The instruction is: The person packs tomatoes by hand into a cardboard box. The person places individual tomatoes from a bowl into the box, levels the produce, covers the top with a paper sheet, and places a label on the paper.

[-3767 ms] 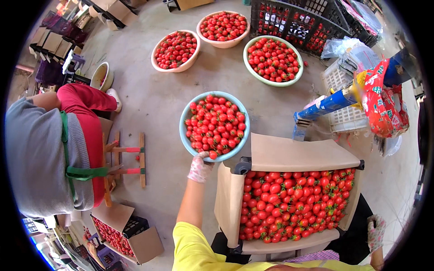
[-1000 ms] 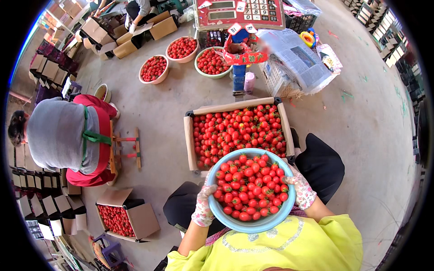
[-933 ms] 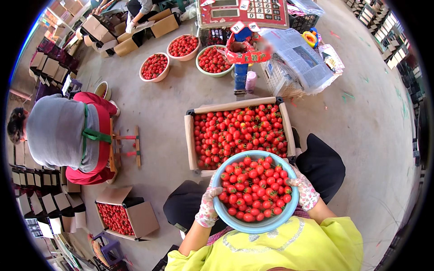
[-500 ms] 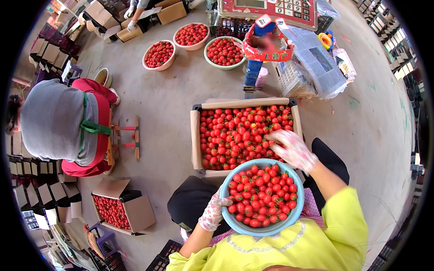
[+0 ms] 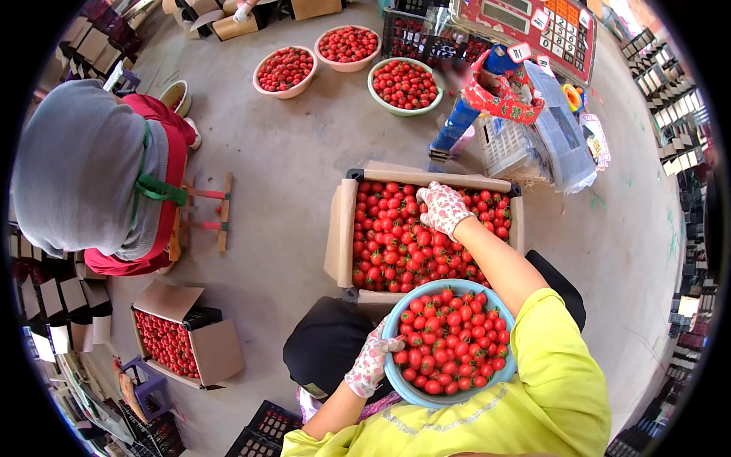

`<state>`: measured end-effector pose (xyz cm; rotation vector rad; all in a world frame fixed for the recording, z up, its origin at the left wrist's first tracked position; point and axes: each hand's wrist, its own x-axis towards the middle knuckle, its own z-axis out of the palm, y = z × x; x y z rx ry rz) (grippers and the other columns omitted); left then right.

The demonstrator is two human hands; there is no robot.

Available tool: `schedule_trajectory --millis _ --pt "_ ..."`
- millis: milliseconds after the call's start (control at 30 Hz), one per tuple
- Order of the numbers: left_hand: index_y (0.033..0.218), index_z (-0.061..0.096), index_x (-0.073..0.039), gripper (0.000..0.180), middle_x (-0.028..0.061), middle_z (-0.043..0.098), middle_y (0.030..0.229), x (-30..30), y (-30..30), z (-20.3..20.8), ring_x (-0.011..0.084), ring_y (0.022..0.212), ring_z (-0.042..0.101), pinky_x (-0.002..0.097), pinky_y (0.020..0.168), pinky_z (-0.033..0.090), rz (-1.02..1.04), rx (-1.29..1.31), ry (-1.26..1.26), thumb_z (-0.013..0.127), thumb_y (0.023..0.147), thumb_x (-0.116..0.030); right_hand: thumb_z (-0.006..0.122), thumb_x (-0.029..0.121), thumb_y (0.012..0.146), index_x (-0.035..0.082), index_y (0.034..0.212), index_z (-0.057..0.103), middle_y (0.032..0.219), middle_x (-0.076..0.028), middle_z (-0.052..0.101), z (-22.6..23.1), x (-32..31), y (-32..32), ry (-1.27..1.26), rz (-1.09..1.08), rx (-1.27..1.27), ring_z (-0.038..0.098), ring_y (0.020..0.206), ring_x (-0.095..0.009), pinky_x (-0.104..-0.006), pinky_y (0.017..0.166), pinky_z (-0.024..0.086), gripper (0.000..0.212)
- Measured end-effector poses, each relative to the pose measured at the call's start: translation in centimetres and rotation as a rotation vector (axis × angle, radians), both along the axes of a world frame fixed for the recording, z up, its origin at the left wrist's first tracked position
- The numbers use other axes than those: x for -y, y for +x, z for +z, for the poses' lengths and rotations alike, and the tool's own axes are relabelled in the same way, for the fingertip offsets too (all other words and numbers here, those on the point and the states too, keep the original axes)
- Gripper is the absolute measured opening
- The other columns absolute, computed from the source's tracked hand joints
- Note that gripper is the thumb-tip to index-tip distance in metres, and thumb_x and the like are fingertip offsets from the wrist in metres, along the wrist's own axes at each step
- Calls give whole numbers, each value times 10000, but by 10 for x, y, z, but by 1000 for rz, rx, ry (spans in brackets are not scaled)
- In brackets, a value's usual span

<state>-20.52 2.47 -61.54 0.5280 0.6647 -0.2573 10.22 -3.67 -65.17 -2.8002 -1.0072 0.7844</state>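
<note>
A light-blue basin (image 5: 394,373) full of small red tomatoes (image 5: 449,343) rests against my lap. My left hand (image 5: 371,362), in a flowered glove, grips its left rim with the thumb on the inside. In front of me stands a large crate (image 5: 344,236) lined with brown cardboard and filled with more red tomatoes (image 5: 392,236). My right hand (image 5: 443,209), gloved alike, is over the far middle of the crate, touching the tomatoes. Its fingers are bent and close together; what lies under them is hidden.
Three basins (image 5: 285,72) of tomatoes stand at the far side. A red scale (image 5: 525,30) on a blue post (image 5: 457,126) is beyond the crate, beside a newspaper-covered basket (image 5: 510,148). A person (image 5: 99,167) sits at the left, near an open carton (image 5: 217,352) of tomatoes.
My right hand has moved left and farther away, from the crate's right side to its far middle. The left hand still holds the basin. The whole view has shifted slightly.
</note>
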Motion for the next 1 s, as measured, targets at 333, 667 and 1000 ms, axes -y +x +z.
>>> schedule_trajectory --millis 333,667,1000 --pt "1370 421 5 669 111 498 1356 -1 0 -5 212 1255 469 340 1097 327 -12 12 5 516 711 72 512 -25 886 12 1015 603 929 -87 640 18 -8 -4 1265 -882 -1360 657 819 -207 -300 713 580 162" --pt "1353 434 4 636 125 531 1303 -5 0 4 227 1194 521 345 1067 370 28 2 -27 515 729 91 532 147 939 21 1076 590 1066 -84 653 57 -79 121 1440 -631 -760 617 1000 -196 -317 869 514 195" --pt "1348 418 40 620 156 523 1311 1 -2 -8 239 1160 544 357 1028 414 -17 41 12 478 731 64 543 177 947 5 1189 600 1060 -119 674 80 167 -61 656 -490 -281 626 1012 -164 -306 885 497 302"
